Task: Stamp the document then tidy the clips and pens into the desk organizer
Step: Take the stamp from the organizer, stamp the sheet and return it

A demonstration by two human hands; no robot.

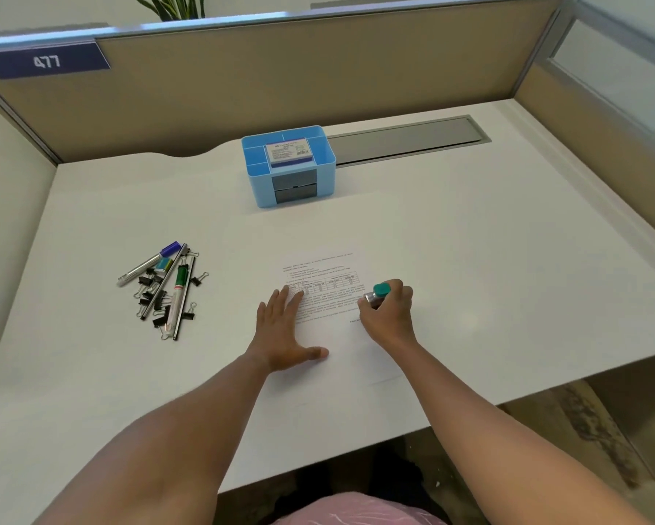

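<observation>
A printed white document [329, 282] lies flat on the white desk in front of me. My left hand [286, 331] rests spread and flat on the sheet's left side, holding nothing. My right hand [388, 316] grips a small stamp with a teal top [379, 291], held over the sheet's lower right text. To the left lies a pile of pens and markers [172, 288] mixed with several black binder clips [155, 297]. The blue desk organizer [292, 170] stands at the back centre, a white box in its top compartment.
A grey cable tray lid [405, 140] is set into the desk behind and right of the organizer. Tan partition walls [280, 77] enclose the desk on three sides. The desk's front edge [318, 460] runs just above my lap.
</observation>
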